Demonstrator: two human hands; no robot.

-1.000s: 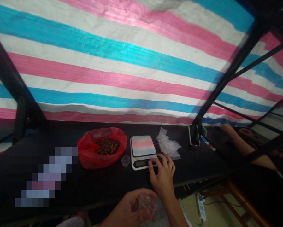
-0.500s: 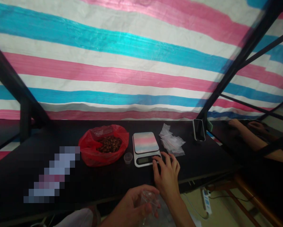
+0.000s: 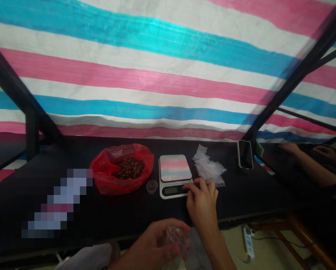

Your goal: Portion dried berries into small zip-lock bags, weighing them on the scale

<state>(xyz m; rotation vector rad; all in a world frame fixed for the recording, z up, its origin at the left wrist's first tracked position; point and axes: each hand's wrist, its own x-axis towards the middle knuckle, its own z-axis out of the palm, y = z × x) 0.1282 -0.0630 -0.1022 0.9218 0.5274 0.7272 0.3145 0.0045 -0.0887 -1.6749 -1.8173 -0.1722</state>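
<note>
My left hand is closed around a clear plastic bag at the bottom, in front of the table's edge. With a fingertip, my right hand touches the right end of the control strip on a white kitchen scale; it grips nothing and its fingers are bent and partly apart. The scale's display looks dark, and its shiny plate bears only reflected stripes. Left of the scale stand a small clear plastic cup and a red plastic bag, open at the top, with small brown pieces inside.
Several clear zip bags lie right of the scale. A phone leans near the black frame post. At far right, another person's arm rests on a dark surface. Below is a power strip. A blurred-out patch covers the table's left.
My right hand's fingers have drawn in a little, still at the scale's control strip. My left hand keeps hold of the clear bag. The view has shifted slightly.
</note>
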